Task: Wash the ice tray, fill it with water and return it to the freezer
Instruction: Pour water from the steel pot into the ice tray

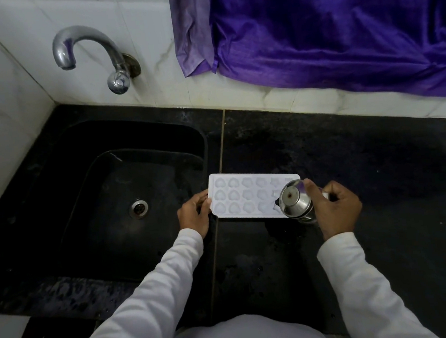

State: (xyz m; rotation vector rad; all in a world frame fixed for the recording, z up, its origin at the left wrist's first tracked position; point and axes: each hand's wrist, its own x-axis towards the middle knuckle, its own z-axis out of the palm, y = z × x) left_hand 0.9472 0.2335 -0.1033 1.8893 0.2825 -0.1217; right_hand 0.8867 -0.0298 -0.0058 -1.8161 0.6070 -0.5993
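White sleeves (156,282) came in from the bottom edge, one arm to each end of the tray (242,196). Left hand (195,215) gripped the tray's left end, fingers curled at its edge, steadying it. Right hand (336,210) had its grip closed round a steel cup (295,201), thumb up by the rim. The cup was tipped, mouth toward the tray's right-end cells.

Tray lay flat on the black bench (378,168), cells up, three rows. It sat just right of the sink (105,195), left end near the sink's edge. Could not tell whether water was leaving the cup or which cells held water: too small, too pale.

Drain (138,209) showed in the sink floor. Tap (81,43) stuck out of the tiled wall (135,9) behind the sink, with no stream visible from it. Purple cloth (325,25) hung down the wall behind the bench, right side.

Progress, as a judgement: the fill step was in hand, cup over the right end. Washing was likely done, since the tray sat off the sink and under the cup, though nothing here proves it. Left to do: fill the remaining cells toward the left end, put the cup down, then carry the tray level to the freezer, which was not in view.
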